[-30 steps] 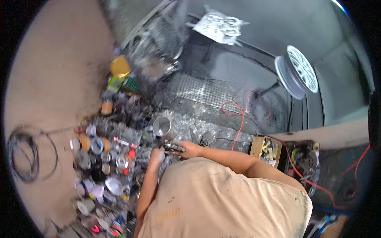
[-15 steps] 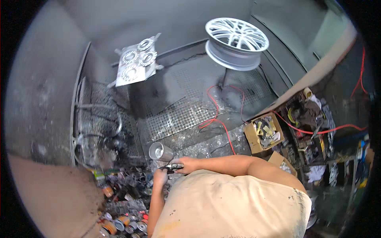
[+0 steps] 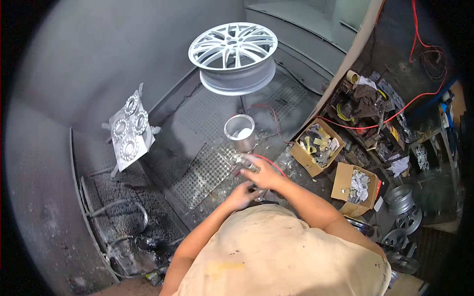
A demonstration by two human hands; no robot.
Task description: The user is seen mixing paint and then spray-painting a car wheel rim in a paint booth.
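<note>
My right hand point(image 3: 264, 175) is closed around a metal spray gun point(image 3: 244, 160), which carries an open silver cup point(image 3: 244, 140) with something pale inside. My left hand point(image 3: 241, 196) is closed on the gun's lower end, below and left of the right hand. Beyond the cup, a white multi-spoke wheel rim point(image 3: 237, 79) lies face up on a stand in the booth. To the left, a pale board point(image 3: 138, 147) holds several ring-shaped parts.
Cardboard boxes point(image 3: 308, 163) of scraps and a cluttered shelf point(image 3: 360, 103) stand at the right, with loose rims point(image 3: 400, 200) below. A red hose point(image 3: 405, 111) runs across the shelf. A dark, paint-crusted rack point(image 3: 118, 227) is at the lower left, beside grey booth walls point(image 3: 89, 54).
The view has swung right and up into the booth, so the rim and board sit further left and the pile of cans has left view. The gun and cup have risen toward the middle.
</note>
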